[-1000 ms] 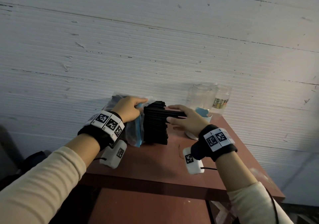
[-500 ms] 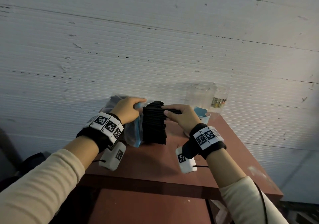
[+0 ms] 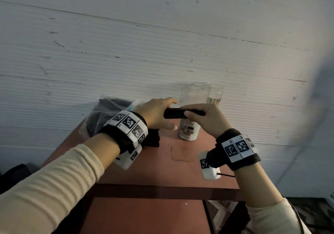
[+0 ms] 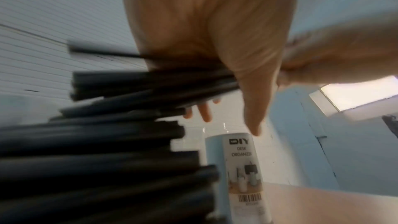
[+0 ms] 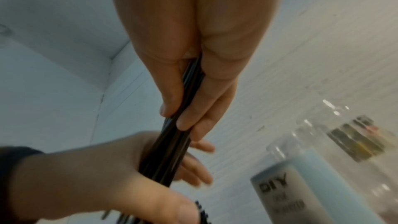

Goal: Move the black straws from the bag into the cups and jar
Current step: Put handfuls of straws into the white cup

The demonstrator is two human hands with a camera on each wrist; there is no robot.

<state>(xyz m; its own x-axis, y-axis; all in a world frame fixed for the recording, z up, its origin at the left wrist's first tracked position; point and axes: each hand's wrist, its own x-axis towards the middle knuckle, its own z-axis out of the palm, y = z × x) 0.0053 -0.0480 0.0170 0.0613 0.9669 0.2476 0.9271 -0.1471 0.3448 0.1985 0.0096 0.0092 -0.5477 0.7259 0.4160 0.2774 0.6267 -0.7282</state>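
Observation:
My right hand (image 3: 188, 112) grips a small bundle of black straws (image 3: 176, 113) and holds it level above the labelled white cup (image 3: 188, 131). My left hand (image 3: 169, 113) is spread at the bundle's left end, index finger above and thumb below. In the right wrist view the bundle (image 5: 170, 156) runs from my right hand (image 5: 174, 120) across the left palm (image 5: 163, 185), whose fingers lie fairly straight. The main pile of straws (image 3: 151, 140) lies under my left wrist, beside the clear bag (image 3: 106, 111). A clear jar (image 3: 195, 93) and a clear cup (image 3: 215, 96) stand behind.
Everything sits on a small red-brown table (image 3: 162, 170) pushed against a white ribbed wall (image 3: 144, 53). The table's front edge (image 3: 162, 191) is close to me, with a lower red surface beneath. The left wrist view shows the "DIY" cup (image 4: 237, 168) right of the pile (image 4: 86, 159).
My right hand has lifted a bundle of straws off the pile and carried it right, over the cup. My left hand has let go of the bag and come to the bundle's end.

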